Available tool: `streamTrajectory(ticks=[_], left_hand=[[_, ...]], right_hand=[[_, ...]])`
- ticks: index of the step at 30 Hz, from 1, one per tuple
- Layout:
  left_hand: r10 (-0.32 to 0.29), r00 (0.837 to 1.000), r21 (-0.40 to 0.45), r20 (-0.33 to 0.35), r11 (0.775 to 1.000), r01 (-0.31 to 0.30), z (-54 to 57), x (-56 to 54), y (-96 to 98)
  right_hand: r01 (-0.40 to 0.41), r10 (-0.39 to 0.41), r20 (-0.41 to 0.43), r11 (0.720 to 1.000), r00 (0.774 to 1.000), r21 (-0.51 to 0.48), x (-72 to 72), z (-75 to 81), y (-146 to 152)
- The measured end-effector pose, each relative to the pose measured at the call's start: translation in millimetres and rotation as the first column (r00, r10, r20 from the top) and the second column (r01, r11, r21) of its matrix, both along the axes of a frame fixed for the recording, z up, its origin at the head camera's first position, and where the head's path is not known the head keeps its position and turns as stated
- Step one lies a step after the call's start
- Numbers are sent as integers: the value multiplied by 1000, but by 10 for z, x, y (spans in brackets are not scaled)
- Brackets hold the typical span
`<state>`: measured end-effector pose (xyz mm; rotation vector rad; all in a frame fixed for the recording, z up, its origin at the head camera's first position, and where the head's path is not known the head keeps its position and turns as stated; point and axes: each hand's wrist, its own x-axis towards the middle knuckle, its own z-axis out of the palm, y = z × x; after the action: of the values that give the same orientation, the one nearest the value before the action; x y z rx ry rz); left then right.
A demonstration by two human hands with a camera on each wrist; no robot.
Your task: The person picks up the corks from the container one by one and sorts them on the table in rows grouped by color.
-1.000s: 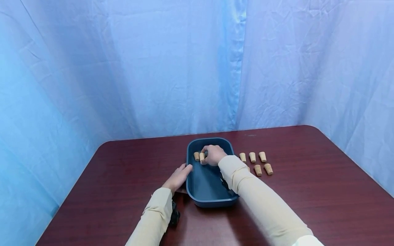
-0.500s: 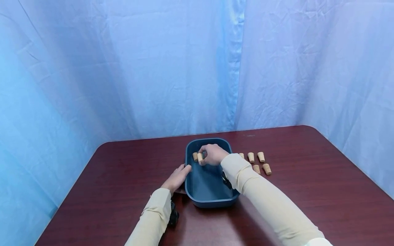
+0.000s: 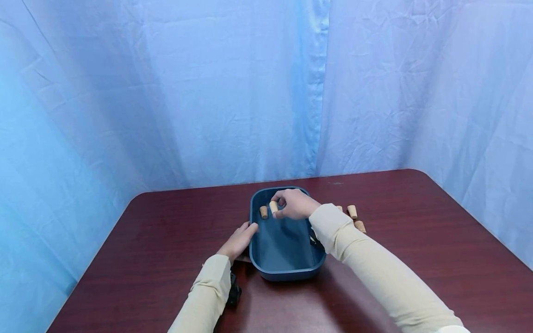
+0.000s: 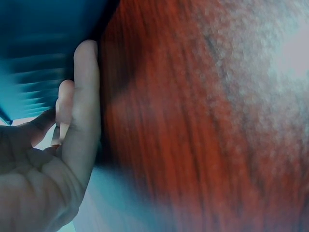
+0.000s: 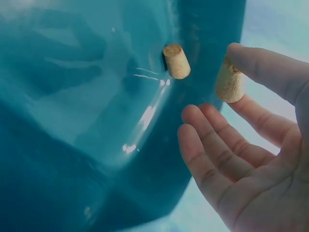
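Note:
A dark blue rectangular tub (image 3: 287,276) stands on the table. Over its far half my right hand (image 3: 296,204) pinches a cork stopper (image 3: 273,206) between thumb and forefinger, the other fingers spread loosely in the right wrist view. Another cork (image 5: 177,62) lies on the tub floor near the far left corner, just left of the held one in the head view. My left hand (image 3: 239,240) rests against the tub's left side, with the thumb at the rim. In the left wrist view its straight fingers (image 4: 86,96) lie along the tub's ribbed outer wall.
To the right of the tub, several more corks (image 3: 352,212) sit on the dark red table (image 3: 416,240), partly hidden behind the right sleeve. Light blue curtains (image 3: 233,92) hang behind and beside the table.
My right hand has lifted the cork from beside the other one and moved slightly right and up with it. My left hand stays at the tub's side.

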<state>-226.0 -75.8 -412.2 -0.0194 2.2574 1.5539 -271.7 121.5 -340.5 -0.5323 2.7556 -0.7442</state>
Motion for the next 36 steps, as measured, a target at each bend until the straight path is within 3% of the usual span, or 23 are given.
streamTrajectory(ticks=[8,22,36], left_hand=[[8,1000,-23,-6,1000,-8,11,9,7],[-6,1000,1,-22,1000,6,10,41,5],[-11,1000,23,-4,1000,11,12,22,-5]], right_hand=[[-12,10,-50,999,999,-51,85,132,141],[-20,14,-70,997,997,-79,165,216,445],[0,-6,-112,999,994,-48,198,279,833]])
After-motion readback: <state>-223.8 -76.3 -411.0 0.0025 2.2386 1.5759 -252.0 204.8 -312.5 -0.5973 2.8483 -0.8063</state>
